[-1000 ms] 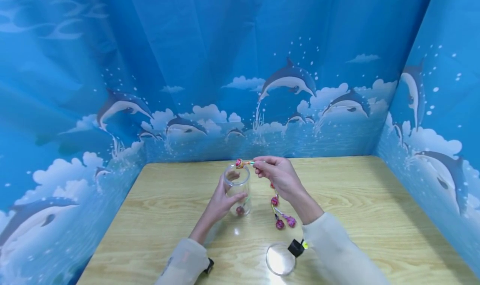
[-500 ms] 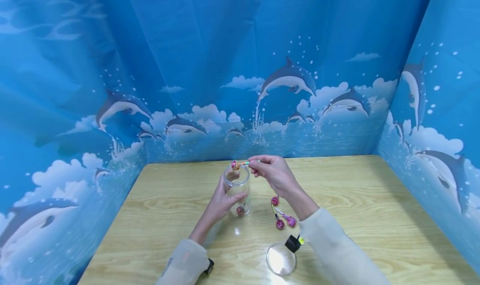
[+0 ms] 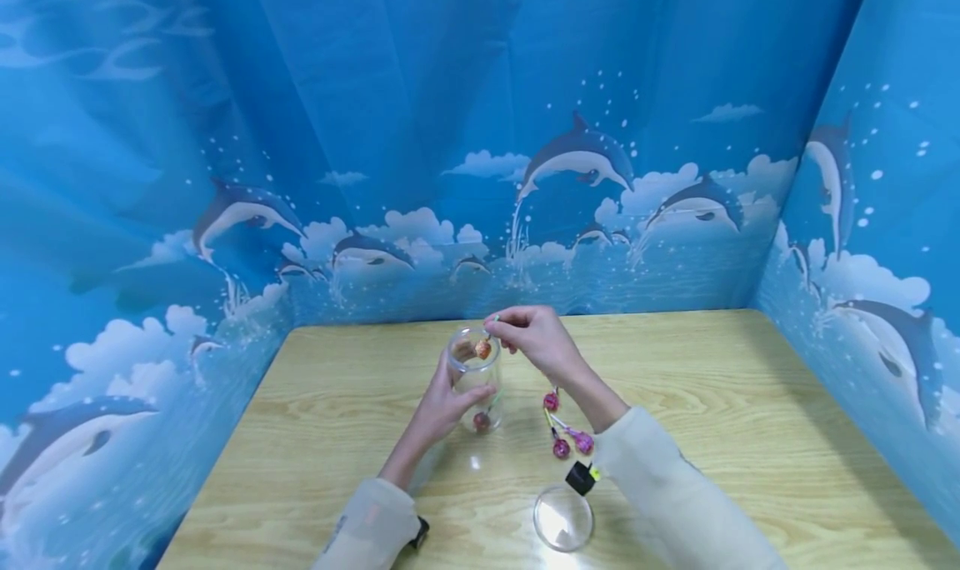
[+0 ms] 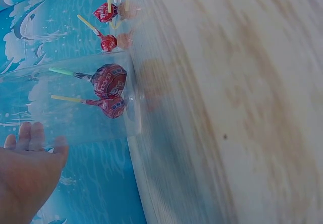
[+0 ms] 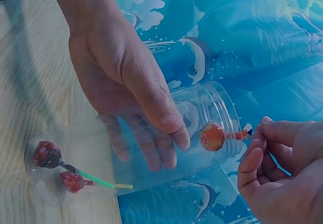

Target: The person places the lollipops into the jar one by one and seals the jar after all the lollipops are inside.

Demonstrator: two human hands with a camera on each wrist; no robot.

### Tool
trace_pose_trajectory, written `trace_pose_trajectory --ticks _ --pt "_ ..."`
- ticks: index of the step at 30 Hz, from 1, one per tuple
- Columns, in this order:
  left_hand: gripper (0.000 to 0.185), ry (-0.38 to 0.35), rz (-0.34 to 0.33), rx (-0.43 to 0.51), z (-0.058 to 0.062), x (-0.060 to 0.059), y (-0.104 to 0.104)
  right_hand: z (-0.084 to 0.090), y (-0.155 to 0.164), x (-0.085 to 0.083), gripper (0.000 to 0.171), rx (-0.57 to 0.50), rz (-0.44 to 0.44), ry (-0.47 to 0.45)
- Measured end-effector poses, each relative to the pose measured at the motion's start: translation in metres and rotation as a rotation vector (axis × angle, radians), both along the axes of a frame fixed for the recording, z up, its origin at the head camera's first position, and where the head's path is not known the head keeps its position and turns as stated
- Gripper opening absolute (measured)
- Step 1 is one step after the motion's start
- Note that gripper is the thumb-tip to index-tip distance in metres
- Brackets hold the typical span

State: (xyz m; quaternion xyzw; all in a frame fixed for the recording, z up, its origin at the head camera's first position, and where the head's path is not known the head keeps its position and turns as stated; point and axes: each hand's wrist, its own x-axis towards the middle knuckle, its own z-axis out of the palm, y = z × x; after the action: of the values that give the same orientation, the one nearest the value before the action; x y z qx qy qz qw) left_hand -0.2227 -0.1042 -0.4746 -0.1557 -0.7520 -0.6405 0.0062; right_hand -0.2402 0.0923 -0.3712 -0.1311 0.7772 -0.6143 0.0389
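Short of worktop's (image 3: 675, 370) far edge, our L hand (image 3: 442, 405) is wrapped rnd jar (image 3: 476, 382); R hand (image 3: 538, 337) pinches orange lolly (image 3: 483, 349), its head (image 5: 212, 136) inside rim (image 3: 474, 368). We'd best lower it straight.

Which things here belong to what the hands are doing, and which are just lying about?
Seemingly the job: clear jar in left hand; orange lollipop in right hand; red lollipops inside jar; loose lollipops; clear disc, probably the lid.

Just surroundings: table; dolphin backdrop.
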Motion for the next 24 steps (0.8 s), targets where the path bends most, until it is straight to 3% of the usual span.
trace_pose_trajectory --ticks 13,24 --pt "0.087 0.019 -0.013 0.004 -0.001 0.0 -0.001 -0.002 -0.003 -0.002 0.029 0.026 0.017 -0.018" --pt "0.086 0.045 -0.013 -0.009 -0.002 -0.002 -0.001 -0.007 0.018 0.003 0.03 0.015 -0.032 -0.023"
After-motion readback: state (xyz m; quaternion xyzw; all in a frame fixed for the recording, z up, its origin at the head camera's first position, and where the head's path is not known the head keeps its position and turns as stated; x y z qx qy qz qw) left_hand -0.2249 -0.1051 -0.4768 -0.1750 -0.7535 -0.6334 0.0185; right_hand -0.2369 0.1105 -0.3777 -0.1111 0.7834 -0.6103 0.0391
